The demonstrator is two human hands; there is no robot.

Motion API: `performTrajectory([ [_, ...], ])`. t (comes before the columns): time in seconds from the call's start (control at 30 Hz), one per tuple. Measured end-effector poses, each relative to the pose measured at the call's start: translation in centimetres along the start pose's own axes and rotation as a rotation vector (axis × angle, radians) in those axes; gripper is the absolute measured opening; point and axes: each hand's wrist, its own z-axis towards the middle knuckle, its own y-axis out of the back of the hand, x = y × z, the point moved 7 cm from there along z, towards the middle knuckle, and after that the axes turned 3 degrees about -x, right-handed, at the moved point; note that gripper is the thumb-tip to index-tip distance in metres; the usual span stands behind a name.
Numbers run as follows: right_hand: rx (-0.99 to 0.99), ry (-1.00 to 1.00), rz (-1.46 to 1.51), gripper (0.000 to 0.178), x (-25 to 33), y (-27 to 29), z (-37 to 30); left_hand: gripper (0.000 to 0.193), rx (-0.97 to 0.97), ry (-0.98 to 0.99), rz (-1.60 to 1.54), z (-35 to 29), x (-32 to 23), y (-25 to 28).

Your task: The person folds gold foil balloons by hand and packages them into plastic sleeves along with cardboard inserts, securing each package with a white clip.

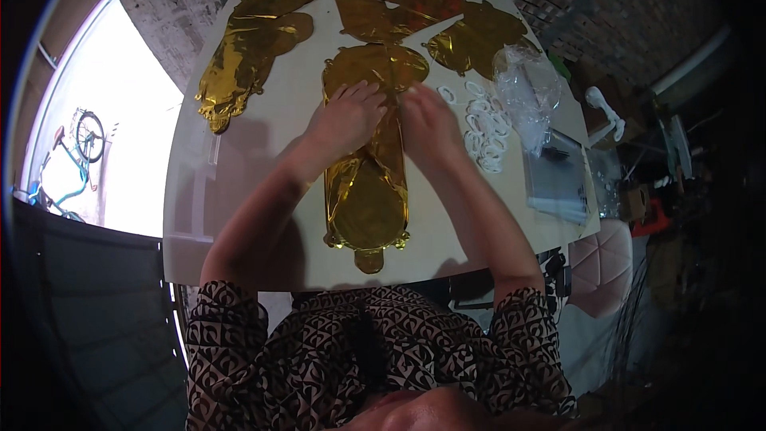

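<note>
Head view, work surface: a pale table (263,160) carries several flat, uninflated gold foil balloons.
Head view, foil in hand: the gold foil balloon (369,191) lies lengthwise at the table's middle, its tail toward the person and its upper half under both hands.
Head view, left hand: the left hand (347,116) rests palm down on the foil, fingers spread flat; it presses rather than grasps.
Head view, right hand: the right hand (431,124) lies just beside it on the same foil, fingers curled toward the centre fold; whether they pinch the foil I cannot tell.
Head view, neighbours: other gold foil shapes (251,48) lie farther up the table; white plastic rings (483,128) and a clear plastic bag (527,88) lie to the right.
Doing it well: likely a smoothing or folding step, so keep the left palm flat as an anchor, work creases outward with light pressure, and avoid dragging nails across the thin foil.
</note>
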Motion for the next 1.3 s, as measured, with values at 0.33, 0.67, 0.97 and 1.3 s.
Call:
performTrajectory([
  [0.33, 0.068, 0.013, -0.936, 0.029, -5.0, 0.4, 14.8, 0.041, -0.012, 0.048, 0.033, -1.4, 1.0, -1.8],
  [0.67, 0.198, -0.182, -0.758, 0.051, -4.4, -0.2, 17.9, 0.044, -0.034, 0.077, 0.035, -2.2, 1.7, -2.0],
  [0.97, 0.147, -0.283, -0.033, 0.056, -0.4, -3.0, 13.2, 0.046, -0.011, 0.093, 0.031, -2.3, 2.0, -1.9],
  [1.3, 0.155, 0.265, -0.604, 0.045, -0.8, -3.6, 8.3, 0.047, 0.018, 0.107, 0.015, -2.2, 1.8, -1.9],
])
